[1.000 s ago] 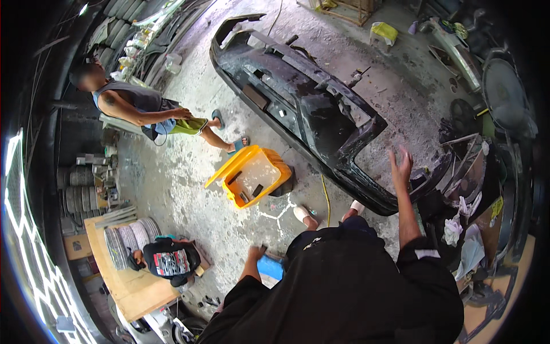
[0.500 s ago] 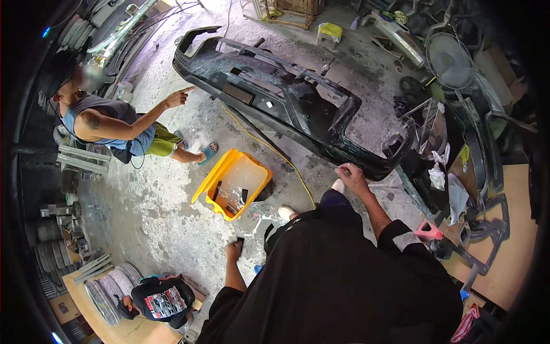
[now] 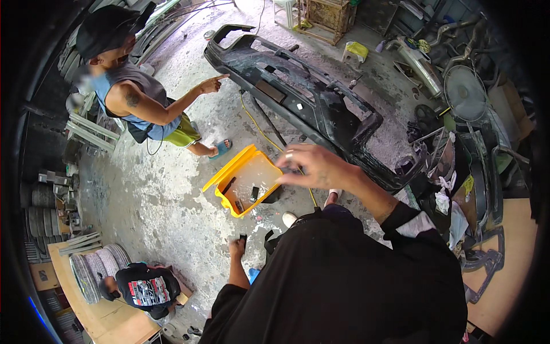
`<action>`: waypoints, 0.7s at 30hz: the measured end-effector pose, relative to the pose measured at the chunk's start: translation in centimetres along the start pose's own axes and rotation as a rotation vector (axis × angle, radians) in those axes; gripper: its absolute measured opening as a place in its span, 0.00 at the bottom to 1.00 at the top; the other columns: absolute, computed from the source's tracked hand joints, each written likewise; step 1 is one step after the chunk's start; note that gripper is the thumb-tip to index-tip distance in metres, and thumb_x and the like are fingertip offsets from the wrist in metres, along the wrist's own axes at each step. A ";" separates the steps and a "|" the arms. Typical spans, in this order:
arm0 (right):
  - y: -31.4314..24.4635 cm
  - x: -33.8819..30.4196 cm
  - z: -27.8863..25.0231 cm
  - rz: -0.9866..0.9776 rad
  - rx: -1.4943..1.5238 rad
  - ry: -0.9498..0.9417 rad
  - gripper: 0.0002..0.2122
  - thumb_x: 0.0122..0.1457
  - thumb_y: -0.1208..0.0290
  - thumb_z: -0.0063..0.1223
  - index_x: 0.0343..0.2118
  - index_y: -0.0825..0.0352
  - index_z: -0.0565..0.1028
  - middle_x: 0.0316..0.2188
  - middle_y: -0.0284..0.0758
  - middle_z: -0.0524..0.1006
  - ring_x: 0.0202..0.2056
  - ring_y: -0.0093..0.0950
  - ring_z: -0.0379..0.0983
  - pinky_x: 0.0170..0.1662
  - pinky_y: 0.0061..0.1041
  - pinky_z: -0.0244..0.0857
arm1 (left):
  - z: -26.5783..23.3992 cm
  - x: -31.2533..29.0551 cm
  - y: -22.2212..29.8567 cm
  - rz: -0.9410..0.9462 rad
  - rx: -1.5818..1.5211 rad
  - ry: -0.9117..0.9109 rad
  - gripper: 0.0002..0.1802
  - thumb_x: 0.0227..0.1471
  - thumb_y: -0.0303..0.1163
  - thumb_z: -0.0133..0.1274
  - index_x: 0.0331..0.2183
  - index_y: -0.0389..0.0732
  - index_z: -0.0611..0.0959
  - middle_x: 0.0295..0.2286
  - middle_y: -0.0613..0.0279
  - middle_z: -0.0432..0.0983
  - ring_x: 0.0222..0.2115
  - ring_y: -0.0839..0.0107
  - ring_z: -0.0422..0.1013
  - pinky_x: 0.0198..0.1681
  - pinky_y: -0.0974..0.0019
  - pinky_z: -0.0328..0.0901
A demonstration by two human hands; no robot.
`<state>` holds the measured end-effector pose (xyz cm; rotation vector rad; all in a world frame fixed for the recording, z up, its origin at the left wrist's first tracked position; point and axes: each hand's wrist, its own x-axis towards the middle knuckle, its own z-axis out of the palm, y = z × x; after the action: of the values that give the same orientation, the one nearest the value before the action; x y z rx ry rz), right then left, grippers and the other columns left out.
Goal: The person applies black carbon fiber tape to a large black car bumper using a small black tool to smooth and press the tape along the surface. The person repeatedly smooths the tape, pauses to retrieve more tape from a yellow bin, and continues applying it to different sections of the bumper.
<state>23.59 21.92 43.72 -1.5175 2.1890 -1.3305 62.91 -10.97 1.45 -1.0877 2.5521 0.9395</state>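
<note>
Held right hand [image 3: 314,166] raised, loosely spread, right of yellow tub [image 3: 229,169], left hand [image 3: 236,248] apart, closed round dark block [image 3: 244,238] nearside of tub, likely best gripped firmly.

A cluttered workshop with a worn, patchy grey concrete floor [image 3: 154,200].
At the upper left stands a person in a black cap, blue-and-grey sleeveless top [image 3: 129,94] and green shorts, near a stack of long pale strips [image 3: 91,135]. At the lower left, another person in a printed black shirt [image 3: 150,291] bends beside pale, ridged tyre-like rings [image 3: 100,269] on a flat tan wooden board [image 3: 123,328]. Along the top are a brown wooden-framed crate [image 3: 322,20] and a small pale stool with a yellow cover [image 3: 357,50]. To the right, a silver cylindrical muffler [image 3: 423,73] lies near a round grey fan [image 3: 465,94]; below them sits a crumpled white cloth [image 3: 442,202].
</note>
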 end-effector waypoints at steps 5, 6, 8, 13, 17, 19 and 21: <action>-11.8 7.4 0.6 -0.493 0.052 -0.284 0.15 0.59 0.59 0.63 0.38 0.68 0.82 0.36 0.41 0.81 0.39 0.41 0.80 0.42 0.41 0.74 | 2.2 -11.4 -4.8 -0.086 -0.200 -0.128 0.19 0.48 0.36 0.64 0.39 0.34 0.88 0.35 0.46 0.86 0.40 0.49 0.81 0.45 0.51 0.73; -14.0 8.6 1.4 -0.611 0.031 -0.346 0.14 0.57 0.61 0.64 0.37 0.68 0.82 0.36 0.40 0.81 0.38 0.39 0.81 0.41 0.40 0.74 | 2.4 -12.5 -4.9 -0.146 -0.162 -0.157 0.19 0.48 0.36 0.64 0.40 0.33 0.88 0.35 0.46 0.86 0.40 0.50 0.81 0.44 0.51 0.73; -19.5 11.0 2.2 -0.803 0.018 -0.486 0.12 0.57 0.63 0.63 0.33 0.69 0.83 0.30 0.40 0.82 0.33 0.37 0.81 0.37 0.44 0.73 | 2.7 -13.4 -5.3 -0.230 -0.154 -0.193 0.19 0.49 0.37 0.64 0.40 0.33 0.88 0.34 0.47 0.86 0.39 0.52 0.81 0.43 0.52 0.73; -26.6 15.1 3.4 -1.057 -0.176 -0.629 0.16 0.56 0.56 0.64 0.37 0.67 0.83 0.35 0.43 0.83 0.39 0.41 0.81 0.43 0.41 0.75 | 1.7 -9.7 -4.7 -0.187 -0.138 -0.160 0.19 0.51 0.38 0.64 0.40 0.33 0.88 0.32 0.49 0.85 0.36 0.55 0.80 0.41 0.53 0.72; -27.0 16.4 4.8 -1.011 -0.097 -0.628 0.16 0.56 0.56 0.64 0.36 0.66 0.82 0.34 0.43 0.83 0.38 0.41 0.81 0.42 0.43 0.74 | -0.7 -5.4 -4.0 -0.115 -0.149 -0.055 0.19 0.52 0.38 0.64 0.41 0.32 0.88 0.31 0.51 0.85 0.34 0.58 0.79 0.39 0.54 0.72; -26.6 16.8 4.9 -0.985 -0.066 -0.623 0.16 0.56 0.56 0.64 0.36 0.66 0.82 0.34 0.42 0.82 0.38 0.42 0.81 0.41 0.43 0.74 | -2.5 -2.8 -2.7 -0.064 -0.146 0.003 0.20 0.53 0.39 0.64 0.41 0.32 0.88 0.30 0.52 0.85 0.33 0.60 0.79 0.38 0.54 0.72; -26.7 16.9 5.8 -0.970 -0.032 -0.624 0.16 0.57 0.56 0.64 0.36 0.66 0.82 0.33 0.42 0.82 0.38 0.42 0.81 0.40 0.44 0.74 | -3.8 -0.9 -1.2 -0.018 -0.157 0.047 0.20 0.54 0.39 0.63 0.41 0.32 0.88 0.30 0.53 0.85 0.32 0.61 0.78 0.37 0.55 0.72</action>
<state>36.93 2.46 65.55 -2.6861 1.0929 -0.7500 64.54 -13.46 4.20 -1.1855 2.5369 1.1388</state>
